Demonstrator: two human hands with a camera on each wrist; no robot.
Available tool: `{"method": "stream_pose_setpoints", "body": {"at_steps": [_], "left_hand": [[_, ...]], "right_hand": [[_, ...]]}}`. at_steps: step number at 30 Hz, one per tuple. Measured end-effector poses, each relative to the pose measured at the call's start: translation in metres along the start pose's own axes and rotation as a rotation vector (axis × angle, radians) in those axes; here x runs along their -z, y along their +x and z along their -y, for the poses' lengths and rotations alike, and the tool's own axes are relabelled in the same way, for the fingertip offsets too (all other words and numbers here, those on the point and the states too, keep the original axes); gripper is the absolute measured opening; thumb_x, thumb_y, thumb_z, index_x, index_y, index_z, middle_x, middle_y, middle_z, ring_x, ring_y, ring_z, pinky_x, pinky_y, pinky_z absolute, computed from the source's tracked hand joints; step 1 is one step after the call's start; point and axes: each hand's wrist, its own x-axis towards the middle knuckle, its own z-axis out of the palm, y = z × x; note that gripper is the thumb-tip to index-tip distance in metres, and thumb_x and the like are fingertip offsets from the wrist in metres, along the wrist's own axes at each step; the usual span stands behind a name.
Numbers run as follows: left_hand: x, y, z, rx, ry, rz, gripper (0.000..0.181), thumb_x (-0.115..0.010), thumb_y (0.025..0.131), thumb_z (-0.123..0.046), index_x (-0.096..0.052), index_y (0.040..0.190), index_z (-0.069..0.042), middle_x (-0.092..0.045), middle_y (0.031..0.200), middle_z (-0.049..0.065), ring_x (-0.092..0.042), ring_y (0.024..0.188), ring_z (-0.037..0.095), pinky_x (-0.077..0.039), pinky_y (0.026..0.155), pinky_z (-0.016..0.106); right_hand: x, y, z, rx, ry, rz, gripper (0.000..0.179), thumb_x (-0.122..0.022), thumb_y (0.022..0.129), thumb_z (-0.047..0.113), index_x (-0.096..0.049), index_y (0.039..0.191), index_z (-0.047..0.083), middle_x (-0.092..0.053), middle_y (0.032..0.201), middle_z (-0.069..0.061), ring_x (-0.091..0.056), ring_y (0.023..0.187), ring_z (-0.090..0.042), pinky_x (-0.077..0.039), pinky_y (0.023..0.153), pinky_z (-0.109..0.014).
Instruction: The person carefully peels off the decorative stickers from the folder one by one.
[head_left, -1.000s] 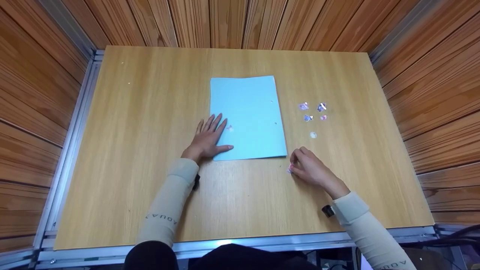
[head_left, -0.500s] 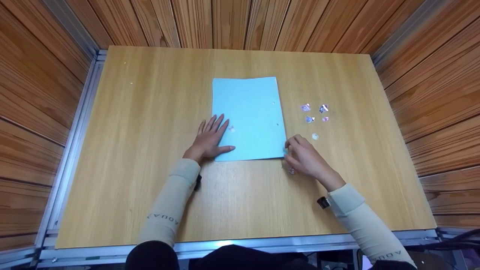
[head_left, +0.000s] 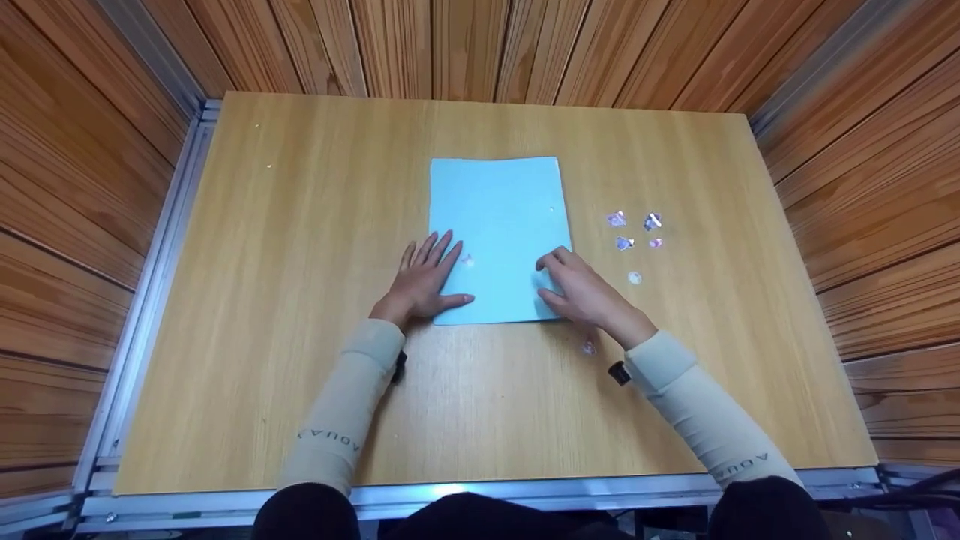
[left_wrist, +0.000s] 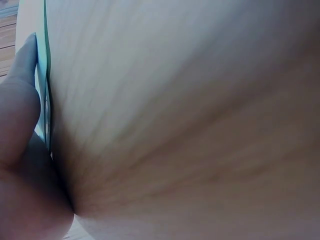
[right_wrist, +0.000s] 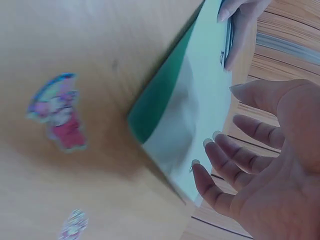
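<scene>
A light blue rectangular sheet (head_left: 499, 217), seemingly of more than one layer, lies on the table. My left hand (head_left: 424, 281) rests spread on its lower left edge, beside a small pale pink sticker (head_left: 469, 259) on the blue surface. Over the lower right part is my right hand (head_left: 585, 292). In the right wrist view its fingers (right_wrist: 225, 160) are loosely bent with nothing between them, casting a shadow on the sheet. The near corner there is bent up, showing a darker green side. A pink and blue sticker (right_wrist: 62, 115) lies on the tabletop nearby.
Several shiny cut-out stickers (head_left: 616, 219) lie right of the sheet, with a round whitish one (head_left: 634, 277) below them. The wooden table (head_left: 300, 225) has a metal front rail (head_left: 450, 491). Wooden panel walls (head_left: 465, 49) enclose the back and sides.
My right hand let go of the pink sticker below the sheet's lower right corner, then moved up and left over the sheet. The left hand stays in place. The view shifted slightly.
</scene>
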Motion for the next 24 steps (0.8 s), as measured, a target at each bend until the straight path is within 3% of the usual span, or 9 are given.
{"method": "stream_pose_setpoints", "body": {"at_steps": [11, 19, 24], "left_hand": [[-0.001, 0.001, 0.000, 0.011, 0.023, 0.008, 0.096, -0.058, 0.096, -0.065, -0.009, 0.166, -0.021, 0.002, 0.174, 0.004, 0.009, 0.159, 0.028, 0.008, 0.124, 0.055], [-0.001, 0.001, 0.000, 0.017, 0.013, 0.013, 0.097, -0.058, 0.095, -0.066, -0.009, 0.167, -0.022, 0.003, 0.173, 0.003, 0.010, 0.159, 0.028, 0.009, 0.124, 0.055], [-0.002, 0.003, -0.001, 0.051, 0.029, 0.024, 0.098, -0.058, 0.094, -0.067, -0.007, 0.166, -0.024, 0.005, 0.173, 0.000, 0.011, 0.158, 0.026, 0.009, 0.124, 0.055]], "right_hand": [[-0.005, 0.033, 0.011, -0.013, 0.024, 0.057, 0.046, -0.060, 0.103, 0.023, -0.051, 0.146, 0.008, -0.049, 0.142, -0.013, -0.049, 0.135, -0.031, -0.043, 0.112, -0.049], [-0.011, 0.052, 0.016, -0.037, 0.050, 0.079, 0.048, -0.060, 0.103, 0.026, -0.049, 0.147, 0.012, -0.048, 0.143, -0.010, -0.048, 0.134, -0.027, -0.041, 0.114, -0.048], [-0.014, 0.064, 0.019, -0.035, 0.067, 0.102, 0.048, -0.058, 0.103, 0.027, -0.048, 0.148, 0.012, -0.048, 0.145, -0.010, -0.047, 0.136, -0.027, -0.040, 0.115, -0.048]]}}
